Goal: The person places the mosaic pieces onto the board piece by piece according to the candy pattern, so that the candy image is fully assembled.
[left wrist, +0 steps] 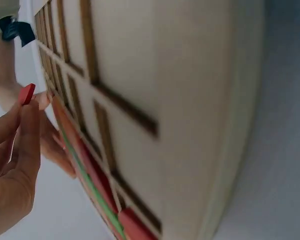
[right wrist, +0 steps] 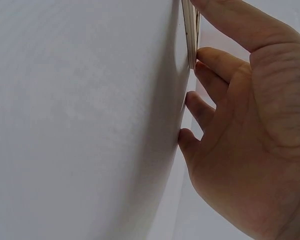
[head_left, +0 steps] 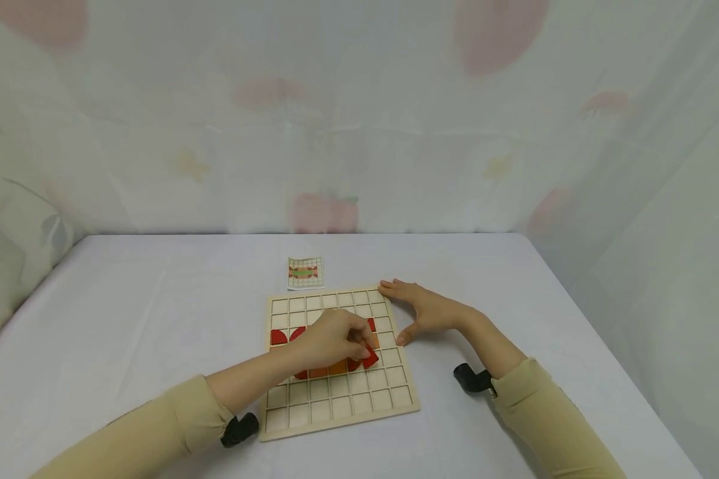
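A square wooden grid board (head_left: 359, 402) lies on the table, with red and orange pieces set across its middle rows. My left hand (head_left: 329, 338) reaches over it and pinches a small red piece (head_left: 370, 359) between thumb and fingers. The left wrist view shows that red piece (left wrist: 26, 94) held above the grid. Past it, a green strip (left wrist: 97, 192) runs among the set pieces; in the head view my left hand hides part of the pattern. My right hand (head_left: 431, 311) is spread at the board's right side, its fingertips at the far corner and its thumb by the edge.
Behind the board lies a small printed card (head_left: 305, 262) with a coloured pattern on a grid. A white cloth covers the table (head_left: 174, 299), and a printed curtain (head_left: 383, 166) hangs behind it. Each wrist wears a black device, such as the right one (head_left: 472, 379).
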Tool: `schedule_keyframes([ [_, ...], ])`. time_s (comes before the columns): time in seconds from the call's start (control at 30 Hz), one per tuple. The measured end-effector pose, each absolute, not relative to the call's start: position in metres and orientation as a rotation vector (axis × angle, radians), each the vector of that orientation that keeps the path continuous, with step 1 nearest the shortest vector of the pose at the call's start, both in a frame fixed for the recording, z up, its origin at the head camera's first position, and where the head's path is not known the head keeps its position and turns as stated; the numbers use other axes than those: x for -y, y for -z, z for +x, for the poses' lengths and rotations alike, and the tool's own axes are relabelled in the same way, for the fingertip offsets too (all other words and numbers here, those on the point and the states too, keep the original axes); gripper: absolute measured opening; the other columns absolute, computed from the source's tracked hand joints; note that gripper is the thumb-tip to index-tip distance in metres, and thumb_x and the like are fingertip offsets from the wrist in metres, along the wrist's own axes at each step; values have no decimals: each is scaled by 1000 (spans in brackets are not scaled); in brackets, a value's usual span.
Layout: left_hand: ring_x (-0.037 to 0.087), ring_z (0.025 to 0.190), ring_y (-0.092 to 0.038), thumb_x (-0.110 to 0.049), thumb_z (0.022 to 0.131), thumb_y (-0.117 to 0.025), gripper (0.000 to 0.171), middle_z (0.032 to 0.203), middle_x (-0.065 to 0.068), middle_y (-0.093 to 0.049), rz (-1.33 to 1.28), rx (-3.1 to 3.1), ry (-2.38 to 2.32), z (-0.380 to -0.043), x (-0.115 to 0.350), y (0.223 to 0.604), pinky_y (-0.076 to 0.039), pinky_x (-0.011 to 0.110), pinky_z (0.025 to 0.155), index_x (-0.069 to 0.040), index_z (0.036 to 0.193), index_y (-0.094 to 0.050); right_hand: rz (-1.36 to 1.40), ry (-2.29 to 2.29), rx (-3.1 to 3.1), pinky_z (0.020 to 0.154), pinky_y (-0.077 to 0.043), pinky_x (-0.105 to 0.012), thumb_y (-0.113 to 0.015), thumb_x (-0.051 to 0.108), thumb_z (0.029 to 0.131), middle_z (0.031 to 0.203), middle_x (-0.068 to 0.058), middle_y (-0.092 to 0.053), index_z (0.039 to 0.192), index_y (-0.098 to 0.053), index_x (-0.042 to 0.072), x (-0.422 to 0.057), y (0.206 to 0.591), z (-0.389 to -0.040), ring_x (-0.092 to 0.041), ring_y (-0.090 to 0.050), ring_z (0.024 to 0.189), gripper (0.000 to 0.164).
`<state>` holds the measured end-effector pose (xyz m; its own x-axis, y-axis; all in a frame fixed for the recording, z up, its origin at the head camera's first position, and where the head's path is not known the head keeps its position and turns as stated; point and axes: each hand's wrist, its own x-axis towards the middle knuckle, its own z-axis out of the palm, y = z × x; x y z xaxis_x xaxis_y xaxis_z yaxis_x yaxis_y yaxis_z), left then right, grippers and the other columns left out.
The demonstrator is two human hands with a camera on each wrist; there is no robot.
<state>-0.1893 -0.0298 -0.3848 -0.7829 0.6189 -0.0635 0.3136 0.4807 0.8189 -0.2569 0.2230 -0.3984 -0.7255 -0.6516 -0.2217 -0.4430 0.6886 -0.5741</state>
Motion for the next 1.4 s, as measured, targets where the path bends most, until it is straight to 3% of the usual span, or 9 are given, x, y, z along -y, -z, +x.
schedule_keyframes([
  [0.37, 4, 67, -58, -6, 86, -73, 2, 78, -1, -71, 818, -2474, -1227, -184, 22, 392, -48, 16, 64, -5, 88, -72, -862, 702, -2482, 126, -8, -55, -87, 42, 70, 167, 0, -17, 157, -28, 18, -222, 398, -257, -28, -7, 157, 108],
  [0.63, 4, 50, -50, -11, 85, -75, 8, 65, 1, -67, 824, -2519, -1181, -182, 23, 394, -42, 17, 54, -10, 80, -69, -863, 696, -2484, 126, -8, -55, -86, 43, 70, 167, 1, -16, 157, -27, 18, -222, 399, -258, -27, -7, 157, 108],
  [1.0, 1, 51, -46, -16, 84, -78, 17, 60, -2, -62, 875, -2569, -1071, -184, 22, 397, -40, 17, 53, -12, 72, -65, -873, 706, -2480, 125, -8, -57, -86, 43, 70, 167, -1, -17, 157, -28, 17, -220, 396, -255, -30, -8, 157, 107],
  [1.4, 1, 60, -52, -14, 87, -74, 7, 71, -2, -69, 903, -2567, -1129, -187, 30, 393, -44, 16, 58, -12, 82, -69, -865, 697, -2485, 125, -7, -57, -86, 44, 70, 168, 0, -15, 157, -27, 18, -220, 397, -256, -30, -7, 157, 107],
])
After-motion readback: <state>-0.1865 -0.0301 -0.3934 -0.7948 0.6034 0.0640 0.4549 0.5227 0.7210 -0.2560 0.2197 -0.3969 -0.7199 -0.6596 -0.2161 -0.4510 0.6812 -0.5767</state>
